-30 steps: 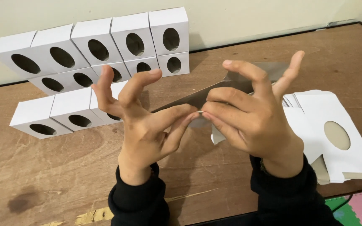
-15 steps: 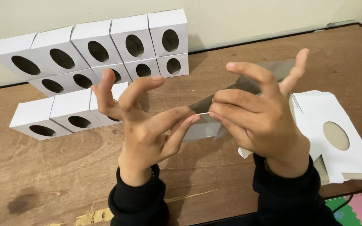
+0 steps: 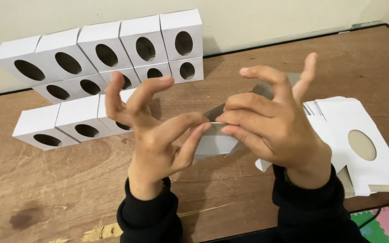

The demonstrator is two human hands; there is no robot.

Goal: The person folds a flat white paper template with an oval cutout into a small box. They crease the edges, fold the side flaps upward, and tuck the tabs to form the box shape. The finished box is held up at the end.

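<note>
Hands, left (image 3: 158,139) and right (image 3: 271,130), pinching grey card (image 3: 214,141) edges, bare table (image 3: 68,189) below.

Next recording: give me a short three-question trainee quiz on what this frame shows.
1. True or false: the left hand and the right hand both pinch the flat carton blank.
2. Where does the stack of unfolded blanks lie? A) right of the hands B) against the wall C) on the folded boxes
3. Fill in: each folded white box has an ____ cut-out in its face.

Key: 1 true; 2 A; 3 oval.
</note>
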